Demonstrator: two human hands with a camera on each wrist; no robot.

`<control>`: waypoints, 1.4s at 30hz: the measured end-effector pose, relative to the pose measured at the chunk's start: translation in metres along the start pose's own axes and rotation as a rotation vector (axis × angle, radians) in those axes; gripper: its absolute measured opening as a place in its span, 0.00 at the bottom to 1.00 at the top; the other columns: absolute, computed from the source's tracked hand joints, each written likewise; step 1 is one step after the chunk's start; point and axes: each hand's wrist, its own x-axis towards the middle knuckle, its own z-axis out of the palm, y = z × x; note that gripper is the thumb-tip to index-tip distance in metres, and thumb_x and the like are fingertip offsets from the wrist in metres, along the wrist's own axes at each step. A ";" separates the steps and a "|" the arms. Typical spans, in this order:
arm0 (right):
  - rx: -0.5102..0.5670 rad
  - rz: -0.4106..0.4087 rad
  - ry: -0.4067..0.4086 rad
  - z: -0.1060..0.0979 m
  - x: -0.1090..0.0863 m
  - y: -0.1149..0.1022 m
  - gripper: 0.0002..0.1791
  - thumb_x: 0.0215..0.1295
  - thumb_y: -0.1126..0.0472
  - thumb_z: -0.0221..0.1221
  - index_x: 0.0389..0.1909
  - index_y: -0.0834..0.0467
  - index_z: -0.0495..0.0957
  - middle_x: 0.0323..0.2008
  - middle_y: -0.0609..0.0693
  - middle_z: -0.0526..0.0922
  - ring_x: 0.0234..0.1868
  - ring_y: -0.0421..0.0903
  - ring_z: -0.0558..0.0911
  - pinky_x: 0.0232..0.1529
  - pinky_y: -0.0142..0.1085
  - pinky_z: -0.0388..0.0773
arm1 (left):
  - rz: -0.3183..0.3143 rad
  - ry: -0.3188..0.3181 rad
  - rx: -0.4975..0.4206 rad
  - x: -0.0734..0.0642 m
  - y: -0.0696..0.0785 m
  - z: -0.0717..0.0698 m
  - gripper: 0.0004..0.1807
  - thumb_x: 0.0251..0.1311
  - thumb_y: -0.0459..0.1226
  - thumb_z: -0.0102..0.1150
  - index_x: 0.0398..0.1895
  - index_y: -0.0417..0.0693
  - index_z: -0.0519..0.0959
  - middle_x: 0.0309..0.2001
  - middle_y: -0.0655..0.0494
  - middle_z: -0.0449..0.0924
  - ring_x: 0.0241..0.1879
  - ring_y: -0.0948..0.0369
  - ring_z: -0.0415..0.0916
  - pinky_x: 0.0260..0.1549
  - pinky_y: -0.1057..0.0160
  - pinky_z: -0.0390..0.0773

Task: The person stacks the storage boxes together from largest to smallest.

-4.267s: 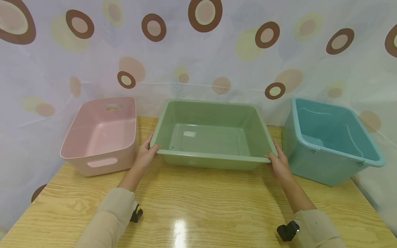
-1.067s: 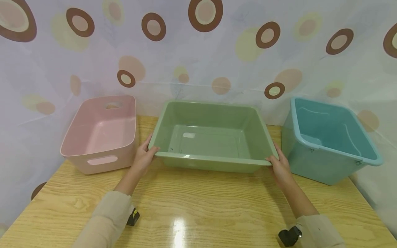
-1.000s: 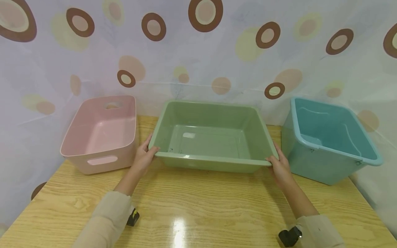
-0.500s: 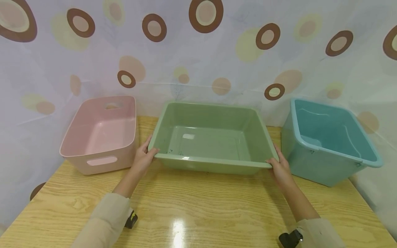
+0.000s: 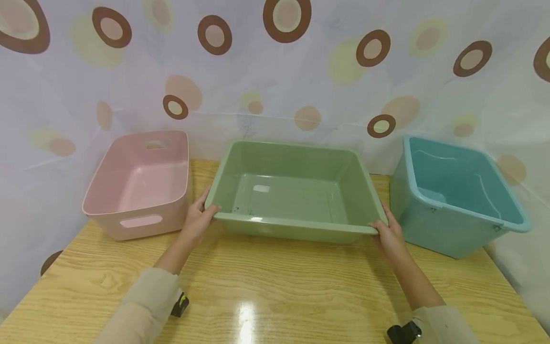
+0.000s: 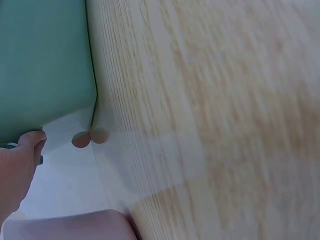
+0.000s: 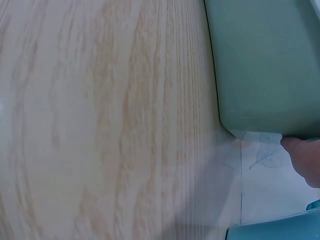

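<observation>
A shallow green plastic basin (image 5: 296, 228) stands in the middle of the wooden table, and nothing but small dark specks shows inside it. My left hand (image 5: 199, 219) grips its near left corner, thumb over the rim and fingers beneath. At the near right corner my right hand (image 5: 388, 234) holds the rim the same way. In the left wrist view, the left hand (image 6: 17, 165) meets the underside of the green rim; the right wrist view has the right hand (image 7: 304, 157) under the rim at its edge.
Left of the basin is a pink bin (image 5: 142, 222) with handle slots. A taller blue-green tub (image 5: 447, 229) stands to the right. Behind them hangs a patterned cloth (image 5: 275, 86). The wooden table (image 5: 283, 282) stretches toward me in front.
Over the last few seconds the green basin has come slightly toward me, both hands keeping their grip on its near corners. In the last half second the basin hardly moves.
</observation>
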 end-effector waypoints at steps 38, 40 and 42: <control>-0.002 0.005 -0.004 -0.002 -0.007 0.001 0.40 0.66 0.68 0.37 0.73 0.44 0.31 0.73 0.54 0.35 0.55 0.31 0.62 0.45 0.17 0.69 | 0.001 0.008 -0.005 -0.008 0.002 0.002 0.38 0.61 0.27 0.41 0.73 0.47 0.42 0.73 0.44 0.41 0.69 0.48 0.51 0.62 0.58 0.63; -0.007 0.006 -0.003 -0.002 -0.007 0.001 0.40 0.66 0.69 0.37 0.73 0.44 0.31 0.74 0.53 0.35 0.55 0.31 0.62 0.45 0.17 0.69 | -0.002 0.011 0.000 -0.008 0.002 0.002 0.38 0.60 0.27 0.41 0.73 0.47 0.42 0.73 0.43 0.41 0.69 0.47 0.51 0.62 0.58 0.63; -0.011 0.007 -0.005 -0.002 -0.006 0.001 0.40 0.66 0.69 0.37 0.73 0.45 0.30 0.74 0.53 0.35 0.56 0.32 0.61 0.45 0.17 0.69 | -0.003 0.014 0.005 -0.008 0.002 0.002 0.38 0.60 0.27 0.41 0.73 0.47 0.42 0.73 0.43 0.41 0.69 0.47 0.52 0.62 0.57 0.63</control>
